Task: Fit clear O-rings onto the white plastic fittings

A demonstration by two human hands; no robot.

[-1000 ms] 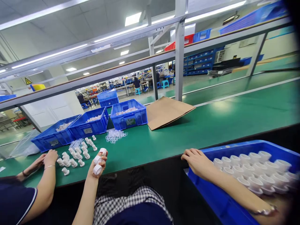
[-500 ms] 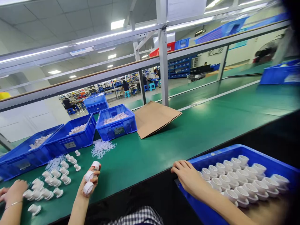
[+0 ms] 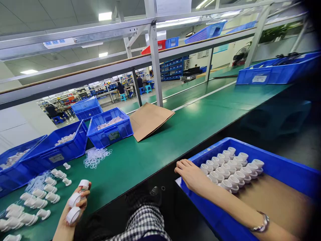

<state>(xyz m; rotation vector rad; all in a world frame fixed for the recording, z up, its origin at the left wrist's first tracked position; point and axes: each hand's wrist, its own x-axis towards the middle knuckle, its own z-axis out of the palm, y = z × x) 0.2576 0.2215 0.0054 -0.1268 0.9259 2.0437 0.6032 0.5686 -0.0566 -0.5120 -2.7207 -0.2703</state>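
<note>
My left hand (image 3: 82, 203) is closed around three white plastic fittings (image 3: 73, 215) stacked along the fingers, over the front edge of the green bench. My right hand (image 3: 191, 173) curls its fingers over the near left corner of a blue tray (image 3: 281, 160). Rows of white cup-shaped fittings (image 3: 233, 180) stand in that tray on a brown cardboard sheet (image 3: 281, 201). Left of my left hand, several loose white fittings (image 3: 38, 193) are spread on the green bench (image 3: 150, 147). A pile of thin clear rings (image 3: 96, 157) lies behind my left hand.
Blue bins (image 3: 110, 134) with small pale parts line the bench's left back. A folded cardboard sheet (image 3: 151, 120) lies beside them. Another blue bin (image 3: 265, 75) with black cables sits at far right. A metal post (image 3: 155, 67) and rails (image 3: 100, 67) rise behind.
The view has swung right, bringing more of the tray and my right wrist's bracelet into sight. Another person's hand at the left edge has left view. My left hand keeps its fittings.
</note>
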